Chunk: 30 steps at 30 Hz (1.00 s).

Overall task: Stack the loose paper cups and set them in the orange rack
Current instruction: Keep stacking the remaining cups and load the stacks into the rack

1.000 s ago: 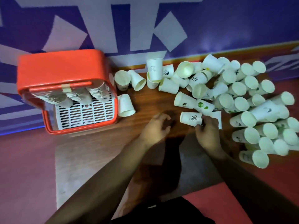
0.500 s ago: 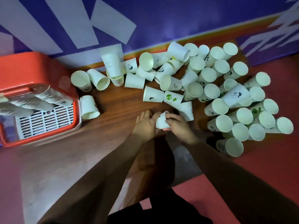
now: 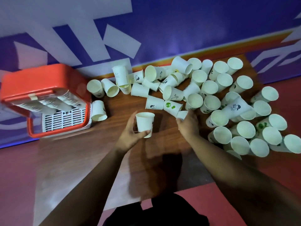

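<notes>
The left hand is holding one paper cup upright, mouth up, just above the wooden table near the middle of the view, its thumb and fingers curling round the cup's lower half. At three o'clock from that cup, the right hand is reaching into the edge of the pile, its fingertips meeting a lying cup; whether it is gripping it, I cannot tell, since the back of the hand is hiding the fingers. The loose cups are lying scattered from twelve round to four o'clock, most on their sides. The orange rack is sitting at ten o'clock, with stacked cups lying across its white grille. A single cup is standing mouth down just beside the rack's three o'clock side.
</notes>
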{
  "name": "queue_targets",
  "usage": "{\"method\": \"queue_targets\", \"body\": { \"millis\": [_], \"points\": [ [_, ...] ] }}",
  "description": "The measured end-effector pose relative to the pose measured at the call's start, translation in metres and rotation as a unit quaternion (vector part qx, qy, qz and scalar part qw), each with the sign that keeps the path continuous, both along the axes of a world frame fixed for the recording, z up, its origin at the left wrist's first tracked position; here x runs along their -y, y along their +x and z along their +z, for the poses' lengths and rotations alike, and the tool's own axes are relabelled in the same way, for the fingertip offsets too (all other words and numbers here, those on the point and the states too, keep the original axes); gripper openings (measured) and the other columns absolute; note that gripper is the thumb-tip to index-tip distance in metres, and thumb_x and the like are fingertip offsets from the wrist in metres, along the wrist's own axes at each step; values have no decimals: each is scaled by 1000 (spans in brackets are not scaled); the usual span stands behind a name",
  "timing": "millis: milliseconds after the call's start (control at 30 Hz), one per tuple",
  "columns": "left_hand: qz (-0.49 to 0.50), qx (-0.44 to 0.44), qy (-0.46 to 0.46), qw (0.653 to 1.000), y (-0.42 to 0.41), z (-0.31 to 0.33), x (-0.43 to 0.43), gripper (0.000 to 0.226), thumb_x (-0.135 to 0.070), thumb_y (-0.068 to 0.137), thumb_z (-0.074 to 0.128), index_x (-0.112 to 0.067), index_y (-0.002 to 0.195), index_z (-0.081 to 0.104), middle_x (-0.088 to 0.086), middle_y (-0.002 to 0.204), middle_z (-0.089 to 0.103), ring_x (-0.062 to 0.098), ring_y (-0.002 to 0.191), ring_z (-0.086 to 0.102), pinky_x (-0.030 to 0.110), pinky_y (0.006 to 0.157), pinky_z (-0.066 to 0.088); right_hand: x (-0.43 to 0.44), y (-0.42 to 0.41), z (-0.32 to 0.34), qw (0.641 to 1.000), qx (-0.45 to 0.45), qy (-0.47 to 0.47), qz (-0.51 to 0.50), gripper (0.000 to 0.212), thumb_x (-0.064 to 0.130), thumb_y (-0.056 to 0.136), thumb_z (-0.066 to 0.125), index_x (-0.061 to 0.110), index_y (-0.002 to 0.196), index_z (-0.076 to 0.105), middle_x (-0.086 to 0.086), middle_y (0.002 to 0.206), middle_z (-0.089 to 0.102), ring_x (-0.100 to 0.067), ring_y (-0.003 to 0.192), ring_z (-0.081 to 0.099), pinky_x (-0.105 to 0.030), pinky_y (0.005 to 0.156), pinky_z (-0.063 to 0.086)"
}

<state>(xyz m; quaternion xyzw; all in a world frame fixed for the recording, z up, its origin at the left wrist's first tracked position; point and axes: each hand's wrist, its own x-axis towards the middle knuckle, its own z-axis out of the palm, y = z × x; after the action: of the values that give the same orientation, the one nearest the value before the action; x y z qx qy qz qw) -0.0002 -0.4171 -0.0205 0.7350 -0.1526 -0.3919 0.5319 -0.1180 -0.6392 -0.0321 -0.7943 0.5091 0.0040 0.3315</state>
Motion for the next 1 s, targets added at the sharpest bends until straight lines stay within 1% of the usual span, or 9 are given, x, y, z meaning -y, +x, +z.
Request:
{"method": "queue_targets", "body": {
  "millis": [100, 267, 333, 433, 533, 667, 800, 867, 1000],
  "points": [
    [7, -14, -13, 1000, 2, 5, -14, 89, -13, 81, 82, -35, 150, 29, -8, 137, 56, 7, 122, 58, 22, 91, 53, 3, -4, -9, 1000, -25, 1, 9, 71, 34, 83, 70, 11, 140, 34, -19, 131, 53, -37, 122, 50, -49, 99, 45],
    [73, 0, 1, 997, 8, 13, -39, 87, -28, 71, 88, -30, 142, 37, -3, 133, 59, 16, 123, 57, 47, 104, 50, -12, -13, -4, 998, -38, 55, -10, 74, 42, 67, 72, 15, 130, 42, -13, 126, 56, -34, 113, 55, -43, 91, 48],
    [91, 18, 0, 996, 10, 19, -52, 79, -24, 74, 87, -32, 137, 41, -5, 130, 60, 12, 121, 57, 48, 104, 50, -30, -14, 14, 992, -8, 122, -32, 63, 29, 76, 75, 9, 129, 48, -12, 123, 58, -31, 108, 59, -31, 78, 46],
    [116, 23, -12, 993, 17, 28, -78, 86, -36, 66, 88, -34, 138, 40, -3, 131, 60, 15, 123, 57, 50, 105, 48, -54, -10, 27, 976, 49, 200, -65, 55, 24, 80, 75, 11, 128, 51, -7, 118, 63, -21, 96, 62, -24, 60, 46],
    [137, 20, -42, 989, 30, 38, -110, 86, -32, 68, 87, -38, 140, 39, 1, 136, 57, 19, 127, 55, 47, 104, 49, -80, 14, 45, 953, 132, 264, -73, 60, 25, 78, 76, 18, 131, 48, -3, 119, 63, -16, 99, 64, -29, 73, 55],
    [165, -4, -81, 983, 53, 53, -161, 90, -22, 69, 86, -45, 141, 36, 8, 131, 63, 23, 121, 61, 38, 95, 54, -124, 64, 79, 937, 208, 279, -40, 44, 23, 82, 74, 20, 118, 49, -1, 110, 65, -10, 90, 64, -28, 72, 53],
    [200, 7, -90, 976, 84, 62, -222, 91, -12, 73, 81, -33, 147, 32, 11, 129, 64, 29, 122, 60, 46, 101, 51, -184, 114, 100, 925, 229, 304, 13, 57, 28, 83, 74, 22, 132, 47, 0, 118, 65, -16, 103, 65, -38, 87, 56],
    [218, 22, -80, 972, 101, 63, -254, 89, -14, 73, 83, -33, 146, 35, 10, 129, 62, 30, 121, 61, 50, 100, 52, -215, 136, 104, 920, 235, 311, 26, 52, 27, 83, 75, 23, 127, 49, -1, 119, 66, -15, 102, 66, -37, 85, 57],
    [215, 59, -63, 973, 136, 60, -305, 91, -31, 67, 87, -37, 143, 38, 3, 138, 56, 26, 122, 61, 51, 101, 51, -269, 175, 108, 919, 241, 309, 38, 47, 20, 86, 73, 23, 125, 48, 0, 114, 67, -11, 96, 66, -24, 69, 53]
  ]
}}
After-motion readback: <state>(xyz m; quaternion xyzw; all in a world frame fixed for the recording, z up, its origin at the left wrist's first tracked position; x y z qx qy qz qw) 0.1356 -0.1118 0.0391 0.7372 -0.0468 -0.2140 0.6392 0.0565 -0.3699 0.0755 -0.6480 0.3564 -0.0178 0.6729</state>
